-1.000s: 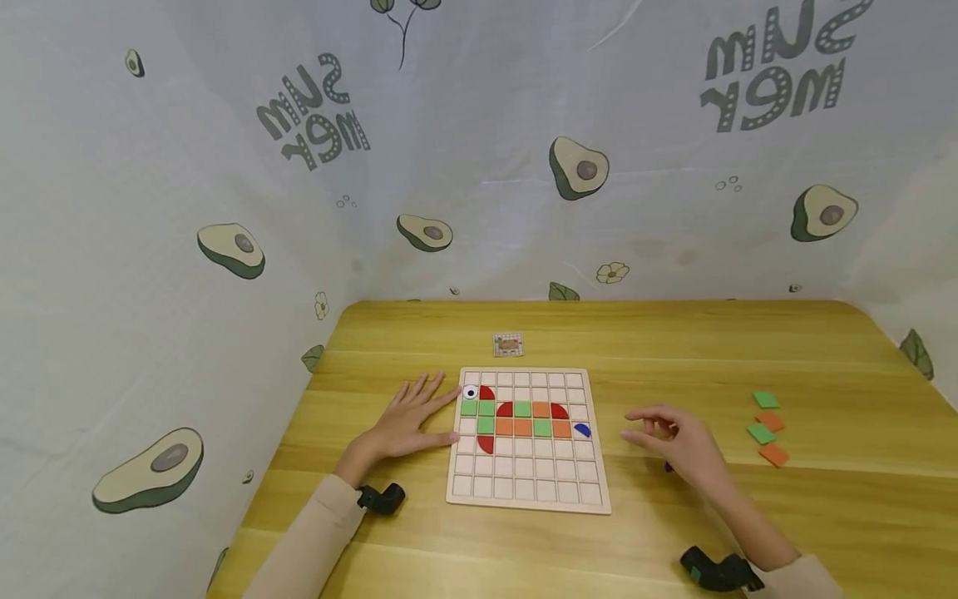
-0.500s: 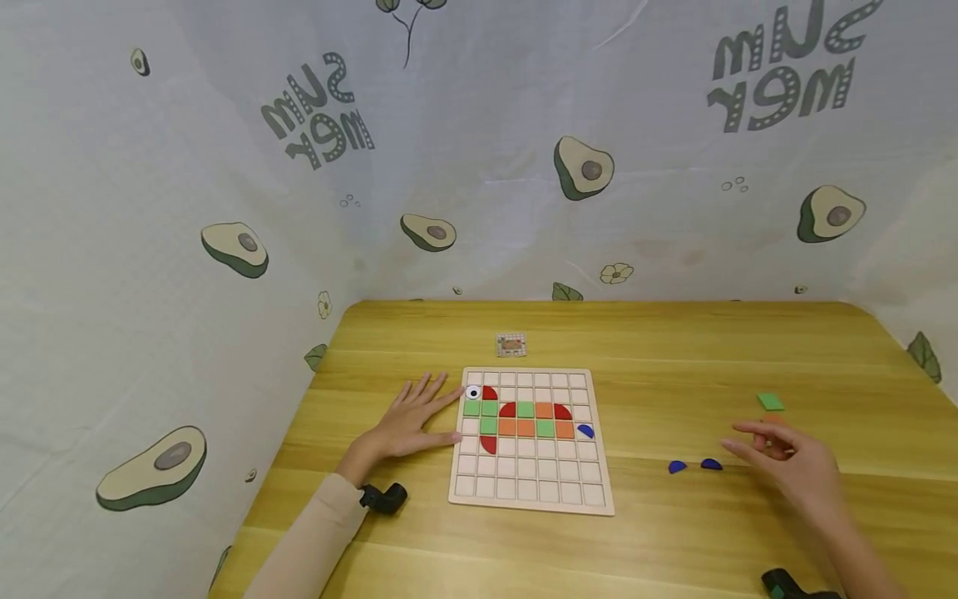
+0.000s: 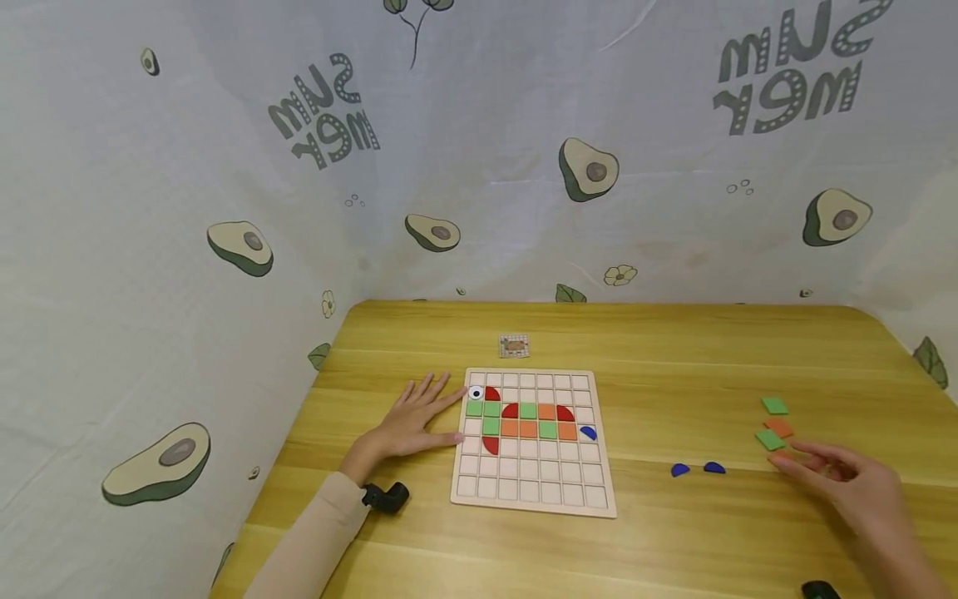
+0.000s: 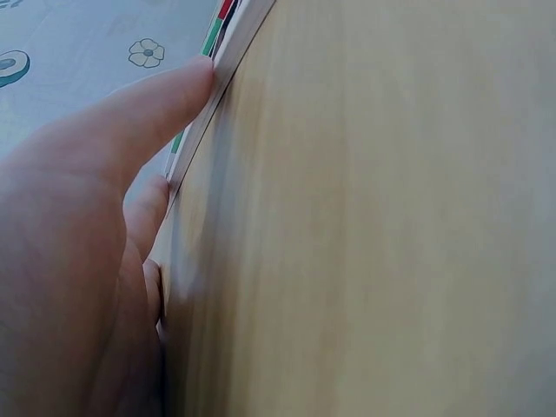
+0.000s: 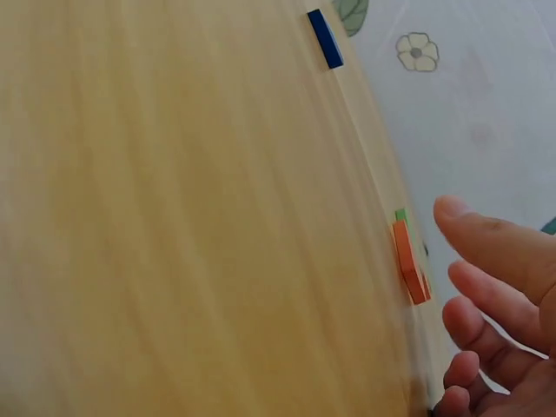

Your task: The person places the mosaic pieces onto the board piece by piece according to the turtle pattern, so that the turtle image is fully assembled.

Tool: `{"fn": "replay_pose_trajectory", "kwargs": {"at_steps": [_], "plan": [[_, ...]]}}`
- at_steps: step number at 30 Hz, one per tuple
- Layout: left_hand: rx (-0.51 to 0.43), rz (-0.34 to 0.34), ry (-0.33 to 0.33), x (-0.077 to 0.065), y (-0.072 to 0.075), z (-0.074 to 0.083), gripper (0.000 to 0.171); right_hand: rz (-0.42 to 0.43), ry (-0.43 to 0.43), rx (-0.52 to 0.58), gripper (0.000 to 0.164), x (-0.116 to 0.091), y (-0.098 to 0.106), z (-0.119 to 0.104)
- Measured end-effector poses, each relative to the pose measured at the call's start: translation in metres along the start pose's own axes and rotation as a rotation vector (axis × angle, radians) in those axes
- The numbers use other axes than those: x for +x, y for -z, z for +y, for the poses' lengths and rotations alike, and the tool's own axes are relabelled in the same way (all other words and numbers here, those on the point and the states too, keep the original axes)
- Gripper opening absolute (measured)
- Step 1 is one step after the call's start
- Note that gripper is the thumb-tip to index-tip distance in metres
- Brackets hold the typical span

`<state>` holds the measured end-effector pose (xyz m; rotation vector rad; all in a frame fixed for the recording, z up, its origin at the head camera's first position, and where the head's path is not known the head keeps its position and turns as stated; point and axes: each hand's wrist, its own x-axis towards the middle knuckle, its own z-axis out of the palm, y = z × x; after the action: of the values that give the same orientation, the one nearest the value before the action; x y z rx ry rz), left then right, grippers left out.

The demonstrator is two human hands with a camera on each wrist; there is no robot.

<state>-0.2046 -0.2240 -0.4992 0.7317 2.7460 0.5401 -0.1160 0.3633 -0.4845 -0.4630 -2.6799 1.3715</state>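
1. One wooden surface [image 3: 674, 366] carries everything; open room stretches right of the board as far as the loose pieces, and the surface's far edge lies well beyond the board.
2. The grid board [image 3: 528, 470] is the landmark: coloured pieces sit in its upper and middle rows, while its nearest rows show bare cells.
3. The left hand [image 3: 414, 422] lies at the board's left edge, fingers spread, thumb and index fingertip touching the rim; its grip is apart and holds nothing.
4. The right hand [image 3: 853, 482] is well right of the board, its grip apart, thumb clear of the loosely curled fingers, nothing seen between them.
5. A picture card [image 3: 514, 346] lies just beyond the board's far edge.
6. Square tiles lie well right of the board. The orange tile [image 5: 406, 261] is just beside the right grip, apparently untouched, mostly covered in the head view; being square, it offers no long axis. The green tile [image 3: 767, 440] lies just beyond the fingertips. The right hand is much the nearer.
7. Two blue half-rounds [image 3: 714, 467] lie between board and right hand, straight sides nearest the person.
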Motion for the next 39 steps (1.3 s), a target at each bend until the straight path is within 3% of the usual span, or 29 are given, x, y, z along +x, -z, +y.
{"fn": "replay_pose_trajectory", "kwargs": {"at_steps": [5, 8, 11, 12, 30, 39], "plan": [[-0.003, -0.001, 0.006, 0.0007, 0.0001, 0.0005, 0.082, -0.006, -0.017, -0.074, 0.008, 0.0038, 0.0041, 0.0074], [0.002, 0.008, 0.005, 0.0006, -0.0006, 0.0005, 0.082, -0.018, -0.017, -0.124, 0.027, 0.0046, 0.0041, 0.0083], [0.006, 0.019, 0.005, 0.0003, -0.0008, 0.0007, 0.082, -0.03, -0.005, -0.161, 0.057, 0.0056, 0.0042, 0.0074], [0.005, 0.021, 0.004, 0.0003, -0.0008, 0.0007, 0.082, -0.034, 0.002, -0.174, 0.058, 0.0056, 0.0043, 0.0073], [0.002, 0.013, 0.001, -0.0008, -0.0032, -0.0006, 0.082, -0.058, 0.04, -0.253, 0.056, 0.0043, 0.0041, 0.0082], [-0.001, 0.013, 0.01, -0.0003, -0.0025, -0.0009, 0.082, -0.083, 0.151, -0.298, 0.052, 0.0042, 0.005, 0.0085]]}}
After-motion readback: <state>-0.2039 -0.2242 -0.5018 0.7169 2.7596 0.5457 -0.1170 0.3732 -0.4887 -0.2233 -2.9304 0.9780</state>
